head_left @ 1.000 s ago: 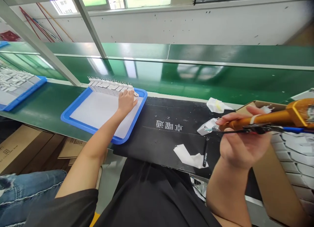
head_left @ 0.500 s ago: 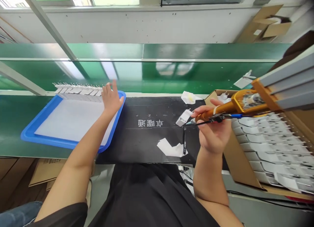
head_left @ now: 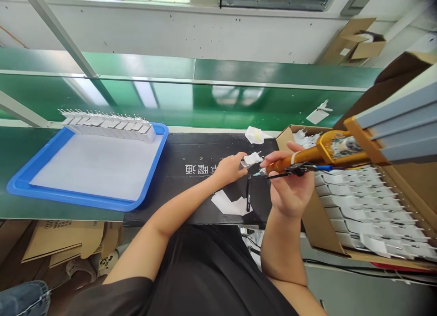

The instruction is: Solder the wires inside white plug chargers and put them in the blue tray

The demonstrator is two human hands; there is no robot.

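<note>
White boxy plastic piece with thin prongs, and it's right in the pinch of my left hand: fingers and thumb are together on its near left end, prongs pointing away to the right. Whether it's lifted clear of the black mat with white characters, I can't tell from this camera. Over to my right hand, wrapped around an orange cylindrical tool with a narrow nozzle, which runs up to a big ribbed grey-blue block. Its tip sits just to the near side of the piece; contact I can't make out.

Close below the left grip, a bent white paper scrap lies with a slim black stick with pale lettering across its right end. Beyond the pinch, there's a crumpled white tissue with a yellowish patch. Well left of it, a blue plastic tray bears a white sheet and, along the far edge, a row of similar white pieces, prongs up. Right of my tool grip, an open brown cardboard box is packed with rows of white pronged parts.
</note>
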